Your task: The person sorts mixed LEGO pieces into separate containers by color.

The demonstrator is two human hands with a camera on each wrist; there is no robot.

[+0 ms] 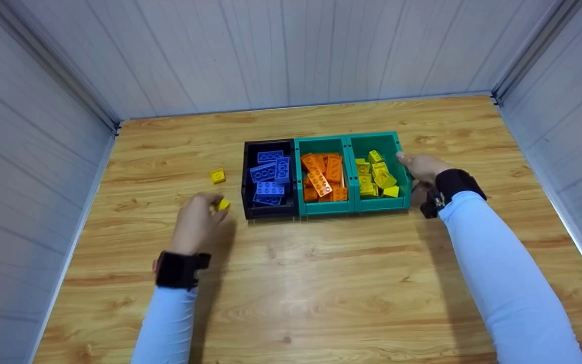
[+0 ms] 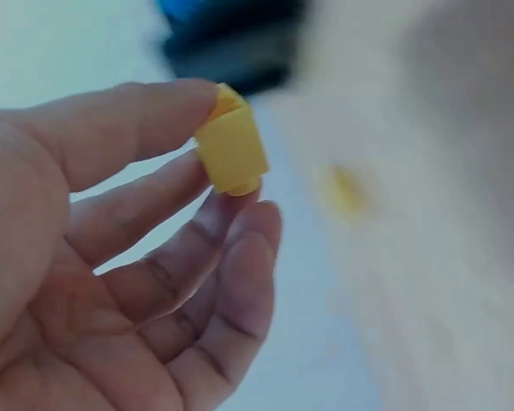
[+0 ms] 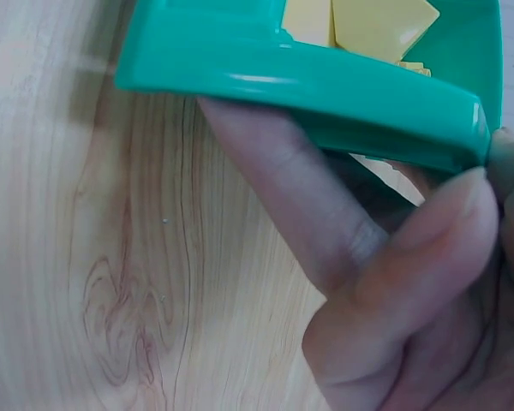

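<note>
My left hand (image 1: 195, 222) pinches a small yellow toy brick (image 2: 233, 152) between the thumb and fingers, left of the black bin (image 1: 271, 211). Close beyond that hand, a second yellow brick (image 1: 217, 176) lies on the wooden table. On the other side, my right hand (image 1: 426, 168) grips the outer side wall of the right-hand green bin (image 3: 265, 73). In the right wrist view the thumb is at the rim and a finger reaches under its edge. Several yellow bricks (image 1: 382, 177) lie inside this bin.
The black bin holds several blue bricks (image 1: 270, 188). Beside it, the middle green bin (image 1: 326, 208) holds several orange bricks (image 1: 320, 182). All three bins stand side by side in a row. White panel walls (image 1: 271, 55) border the table (image 1: 311, 283) at the back and both sides.
</note>
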